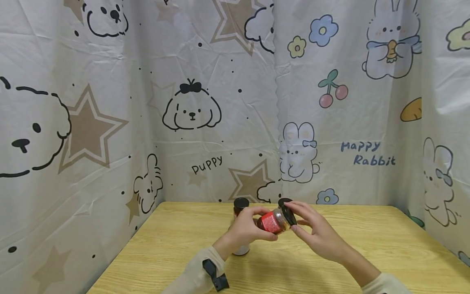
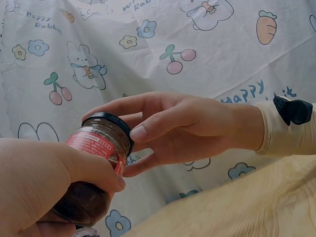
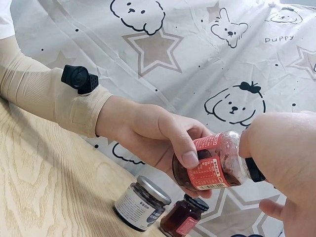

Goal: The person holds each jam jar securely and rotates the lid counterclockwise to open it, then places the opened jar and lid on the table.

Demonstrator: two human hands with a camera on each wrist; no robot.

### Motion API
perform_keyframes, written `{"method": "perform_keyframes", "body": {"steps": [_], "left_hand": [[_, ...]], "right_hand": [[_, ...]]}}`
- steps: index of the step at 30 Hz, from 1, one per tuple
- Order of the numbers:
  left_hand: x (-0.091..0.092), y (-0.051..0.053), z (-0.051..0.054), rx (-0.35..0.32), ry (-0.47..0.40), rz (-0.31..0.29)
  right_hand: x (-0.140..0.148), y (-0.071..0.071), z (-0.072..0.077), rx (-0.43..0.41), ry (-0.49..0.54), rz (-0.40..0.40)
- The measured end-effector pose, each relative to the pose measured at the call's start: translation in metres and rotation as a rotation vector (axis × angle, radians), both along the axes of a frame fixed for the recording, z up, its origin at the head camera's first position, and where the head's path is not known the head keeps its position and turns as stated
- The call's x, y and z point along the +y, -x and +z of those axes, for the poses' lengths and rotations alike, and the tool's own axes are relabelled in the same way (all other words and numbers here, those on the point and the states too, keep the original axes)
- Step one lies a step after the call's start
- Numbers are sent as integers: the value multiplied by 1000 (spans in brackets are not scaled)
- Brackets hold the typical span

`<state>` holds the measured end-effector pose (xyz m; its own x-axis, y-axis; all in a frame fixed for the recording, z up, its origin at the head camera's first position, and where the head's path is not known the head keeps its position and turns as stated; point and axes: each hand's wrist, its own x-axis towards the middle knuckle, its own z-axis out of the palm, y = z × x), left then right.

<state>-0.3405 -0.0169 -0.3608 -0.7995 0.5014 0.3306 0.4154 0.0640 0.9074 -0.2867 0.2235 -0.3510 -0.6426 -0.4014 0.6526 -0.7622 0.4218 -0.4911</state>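
My left hand [image 1: 244,228] grips a glass jar [image 3: 217,160] with a red label, dark contents and a black lid [image 1: 288,214]. The jar is tilted above the table, its lid end toward my right hand [image 1: 321,234]. The thumb and fingers of that right hand pinch the lid's rim; in the left wrist view the lid sits on the jar's mouth. Below the held jar, the right wrist view shows a silver-lidded jar [image 3: 140,205] with a white label beside a smaller dark red jar [image 3: 182,217] with a black lid.
The wooden table [image 1: 165,245] is closed in by printed curtains [image 1: 220,102] at the back and sides. Behind my left hand stands a black-lidded jar [image 1: 241,203]. Another black lid [image 1: 283,201] shows behind the held jar, its body hidden.
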Motion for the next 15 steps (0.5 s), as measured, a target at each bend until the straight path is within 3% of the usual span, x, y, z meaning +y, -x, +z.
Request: {"method": "perform_keyframes", "body": {"steps": [15], "left_hand": [[0, -1, 1, -2, 4, 4]], "right_hand": [[0, 1, 0, -14, -1, -3]]}}
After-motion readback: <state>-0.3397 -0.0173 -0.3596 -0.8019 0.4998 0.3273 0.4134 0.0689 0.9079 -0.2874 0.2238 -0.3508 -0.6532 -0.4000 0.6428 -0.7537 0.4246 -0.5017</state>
